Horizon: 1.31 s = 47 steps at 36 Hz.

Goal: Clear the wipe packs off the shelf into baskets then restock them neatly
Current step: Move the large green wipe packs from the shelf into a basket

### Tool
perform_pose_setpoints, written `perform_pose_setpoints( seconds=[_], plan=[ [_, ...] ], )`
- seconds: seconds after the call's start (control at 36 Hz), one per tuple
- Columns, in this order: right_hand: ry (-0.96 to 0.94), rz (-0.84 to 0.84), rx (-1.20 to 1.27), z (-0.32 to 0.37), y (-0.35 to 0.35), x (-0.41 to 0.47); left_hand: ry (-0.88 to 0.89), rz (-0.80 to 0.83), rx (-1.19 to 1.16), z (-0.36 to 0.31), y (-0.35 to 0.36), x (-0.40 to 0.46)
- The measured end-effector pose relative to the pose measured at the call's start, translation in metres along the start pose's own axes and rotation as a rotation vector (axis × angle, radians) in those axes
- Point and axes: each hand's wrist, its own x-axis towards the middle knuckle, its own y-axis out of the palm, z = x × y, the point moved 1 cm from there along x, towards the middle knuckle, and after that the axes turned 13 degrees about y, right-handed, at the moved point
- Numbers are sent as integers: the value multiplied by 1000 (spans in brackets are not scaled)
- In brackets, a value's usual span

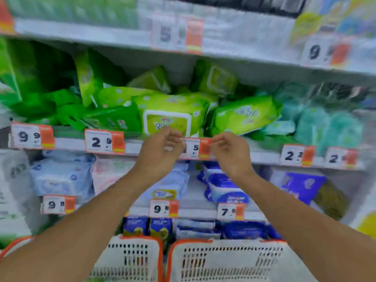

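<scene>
Wipe packs (pixel 173 112) crowding shelf edge (pixel 134 147), left hand (pixel 160 147) and right hand (pixel 230 151) fingers loosely curled, holding nothing

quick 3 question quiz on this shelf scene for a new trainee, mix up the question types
1. True or false: the left hand already grips a green wipe pack.
2. What stands below the arms? A) a cardboard box B) two white baskets with orange rims C) a trolley
3. Fill in: both hands hover in front of the shelf edge beside a price ____.

Key
1. False: both it and the right hand have loosely curled fingers and hold nothing.
2. B
3. tag
</scene>
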Motion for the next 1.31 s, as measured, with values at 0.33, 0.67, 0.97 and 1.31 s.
perform_pose_setpoints(
  seconds=[0.33,0.67,0.97,1.31],
  plan=[
    [-3,-71,-72,-14,-115,92,314,293,1163,-68,71,98],
    [-200,-97,204,11,-129,96,292,318,802,-57,61,112],
    [-1,411,677,41,-139,46,-29,-371,-540,-84,37,76],
    [223,496,571,37,-72,-9,-318,-265,-466,-56,-3,25]
  ],
)
